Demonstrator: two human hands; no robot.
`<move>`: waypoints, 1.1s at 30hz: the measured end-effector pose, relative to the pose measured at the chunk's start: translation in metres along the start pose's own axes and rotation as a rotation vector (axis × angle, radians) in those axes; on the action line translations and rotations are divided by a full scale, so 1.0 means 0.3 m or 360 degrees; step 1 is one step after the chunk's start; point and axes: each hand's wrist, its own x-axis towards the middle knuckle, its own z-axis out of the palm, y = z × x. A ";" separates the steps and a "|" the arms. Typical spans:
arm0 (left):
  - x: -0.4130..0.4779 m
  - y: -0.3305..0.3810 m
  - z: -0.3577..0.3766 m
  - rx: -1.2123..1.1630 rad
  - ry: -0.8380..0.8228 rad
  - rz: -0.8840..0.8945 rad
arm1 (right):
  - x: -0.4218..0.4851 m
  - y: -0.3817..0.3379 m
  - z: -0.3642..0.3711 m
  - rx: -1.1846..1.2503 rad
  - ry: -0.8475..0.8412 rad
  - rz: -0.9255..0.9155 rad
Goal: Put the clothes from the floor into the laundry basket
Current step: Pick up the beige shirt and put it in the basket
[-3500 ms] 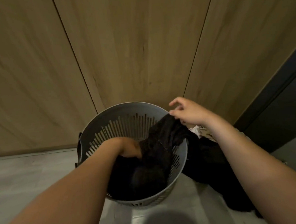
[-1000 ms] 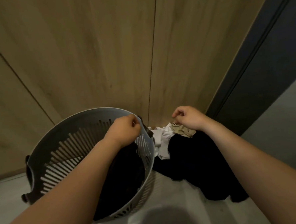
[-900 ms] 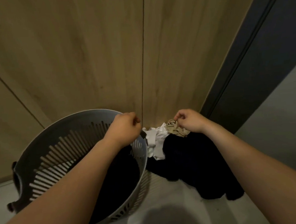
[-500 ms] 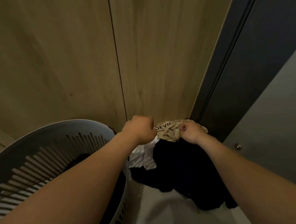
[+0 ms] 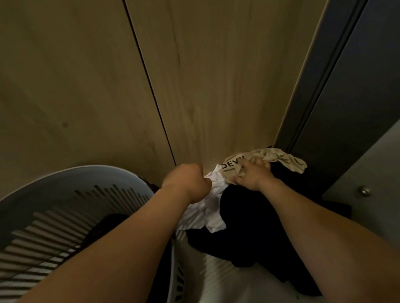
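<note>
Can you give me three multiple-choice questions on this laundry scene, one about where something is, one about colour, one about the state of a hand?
1. Where does the laundry basket stand relative to the clothes pile on the floor?
A. To its left
B. To its right
C. On top of it

2. What colour is the garment with printed lettering?
A. Red
B. Beige
C. Blue

3. What is the right hand doing?
A. Hanging free in the air
B. Holding the basket rim
C. Closing its grip on the lettered garment

Answers: 1 A, the basket fills the lower left while the black clothing lies to the right. 2 B, the cloth is pale tan with dark letters. 3 C, its fingers press into that cloth; the left hand is fisted by the white garment.
</note>
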 end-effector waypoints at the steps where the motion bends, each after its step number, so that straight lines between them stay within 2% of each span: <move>1: 0.005 -0.003 0.000 -0.0006 0.0004 -0.0005 | -0.001 0.005 0.005 -0.0056 -0.0038 0.0031; 4: 0.010 0.004 -0.001 -0.0030 0.0020 -0.0003 | -0.014 0.028 0.005 -0.0020 0.0139 -0.0068; 7: 0.006 0.013 -0.007 -0.0084 0.0004 0.0005 | -0.035 0.026 -0.046 0.0300 0.0354 -0.0059; 9: 0.008 0.015 -0.012 -0.0114 -0.0003 0.0026 | -0.045 0.005 -0.096 0.0527 0.0406 -0.0052; 12: 0.013 0.031 -0.029 -0.0178 -0.0048 0.0078 | -0.092 -0.022 -0.201 0.0860 0.0261 -0.0090; 14: 0.014 0.047 -0.037 -0.0281 -0.0053 0.0104 | -0.128 -0.029 -0.261 0.0919 0.0124 -0.0183; 18: 0.017 0.083 -0.040 -0.0552 -0.0059 0.0121 | -0.210 -0.056 -0.363 0.1289 0.0113 -0.0432; 21: -0.009 0.121 -0.052 -0.0602 -0.0026 0.0137 | -0.308 -0.078 -0.458 0.1582 0.0089 -0.0654; 25: -0.051 0.174 -0.056 -0.0813 -0.0005 0.0168 | -0.433 -0.118 -0.565 0.2002 -0.0104 -0.1018; 28: -0.063 0.208 -0.059 -0.1045 0.0137 0.0202 | -0.494 -0.123 -0.620 0.2336 -0.0270 -0.1231; 31: -0.073 0.229 -0.074 -0.1236 0.0247 0.0222 | -0.511 -0.092 -0.649 0.2589 -0.0314 -0.1202; 33: -0.104 0.236 -0.092 -0.1477 0.0257 0.0153 | -0.496 -0.055 -0.650 0.2559 -0.0181 -0.1065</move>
